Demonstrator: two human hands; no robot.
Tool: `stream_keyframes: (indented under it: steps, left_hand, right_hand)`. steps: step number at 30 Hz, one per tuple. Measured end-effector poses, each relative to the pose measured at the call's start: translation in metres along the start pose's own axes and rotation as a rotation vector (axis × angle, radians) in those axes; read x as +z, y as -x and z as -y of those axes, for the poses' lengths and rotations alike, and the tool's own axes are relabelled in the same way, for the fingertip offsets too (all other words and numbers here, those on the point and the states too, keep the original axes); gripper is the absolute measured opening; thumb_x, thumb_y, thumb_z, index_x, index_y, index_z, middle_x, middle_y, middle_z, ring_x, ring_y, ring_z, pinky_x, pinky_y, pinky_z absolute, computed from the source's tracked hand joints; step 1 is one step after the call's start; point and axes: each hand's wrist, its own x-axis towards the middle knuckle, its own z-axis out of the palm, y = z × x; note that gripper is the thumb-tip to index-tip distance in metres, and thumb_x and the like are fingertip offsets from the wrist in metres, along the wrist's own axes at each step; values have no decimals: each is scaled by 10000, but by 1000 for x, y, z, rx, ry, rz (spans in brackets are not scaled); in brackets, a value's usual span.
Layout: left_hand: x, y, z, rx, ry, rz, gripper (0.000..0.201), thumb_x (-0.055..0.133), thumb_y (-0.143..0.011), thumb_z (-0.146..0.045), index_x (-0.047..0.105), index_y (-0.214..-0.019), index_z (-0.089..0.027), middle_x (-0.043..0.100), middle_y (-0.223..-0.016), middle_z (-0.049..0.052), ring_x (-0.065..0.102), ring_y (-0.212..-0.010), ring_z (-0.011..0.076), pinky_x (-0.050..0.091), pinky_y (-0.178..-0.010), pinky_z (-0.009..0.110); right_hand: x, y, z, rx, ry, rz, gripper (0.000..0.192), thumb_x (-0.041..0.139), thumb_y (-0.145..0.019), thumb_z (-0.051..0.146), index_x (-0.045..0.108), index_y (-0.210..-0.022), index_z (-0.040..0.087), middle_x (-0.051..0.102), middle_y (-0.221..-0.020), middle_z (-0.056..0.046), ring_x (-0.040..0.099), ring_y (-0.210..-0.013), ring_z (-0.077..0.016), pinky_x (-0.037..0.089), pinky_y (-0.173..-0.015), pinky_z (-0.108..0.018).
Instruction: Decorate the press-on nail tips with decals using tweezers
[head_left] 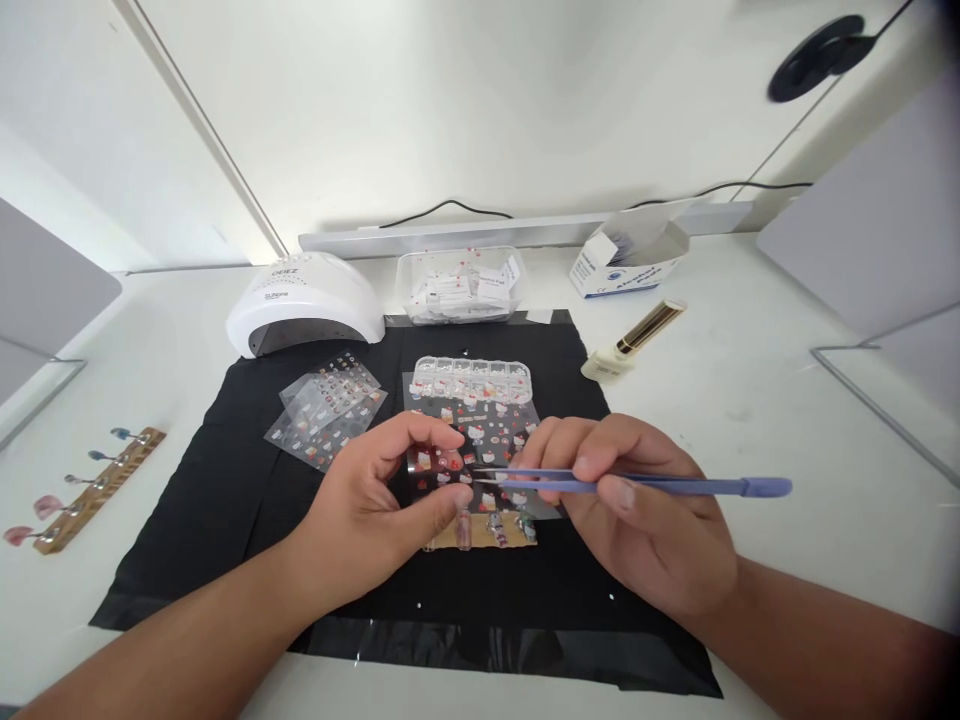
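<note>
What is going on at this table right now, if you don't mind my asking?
A person's left hand holds a small clear sticker sheet above the black mat. The right hand grips lilac tweezers, tips at that sheet. A strip of nail tips lies just below; a white nail lamp sits behind.

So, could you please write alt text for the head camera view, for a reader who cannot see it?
Two bare hands work over a black mat: the left hand holds a small sticker sheet, and the right hand points purple tweezers at it. Behind lie more sticker sheets, a white nail lamp and a bead box.
</note>
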Motion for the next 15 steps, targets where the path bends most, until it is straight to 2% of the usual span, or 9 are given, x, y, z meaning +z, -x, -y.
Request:
stream_keyframes:
  steps: [5,10,15]
  left_hand:
    - [2,2,-2,-8,55,-7,276,766,-780,-128,691,-1016,-251,698,-872,-2,644,-777,114,542,-710,176]
    - [0,1,-2,23,-22,11,317,782,-760,-129,703,-1032,-272,700,-884,-15,643,-779,107,531,-687,157]
    - [2,3,-4,-6,-42,-34,311,778,-786,-185,724,-1077,-282,729,-886,-15,675,-781,124,551,-730,201]
  right_hand:
    - [2,3,1,-100,115,64,177,560,-932,233,723,-998,258,683,-776,-49,651,-777,-236,540,-698,-444]
    - [0,4,1,-139,164,89,207,536,-939,202,711,-1038,250,679,-802,-60,646,-789,-241,538,-708,-459]
    - [1,9,1,-195,212,100,251,519,-921,156,703,-1070,240,642,-797,-64,630,-788,-240,539,-703,-462]
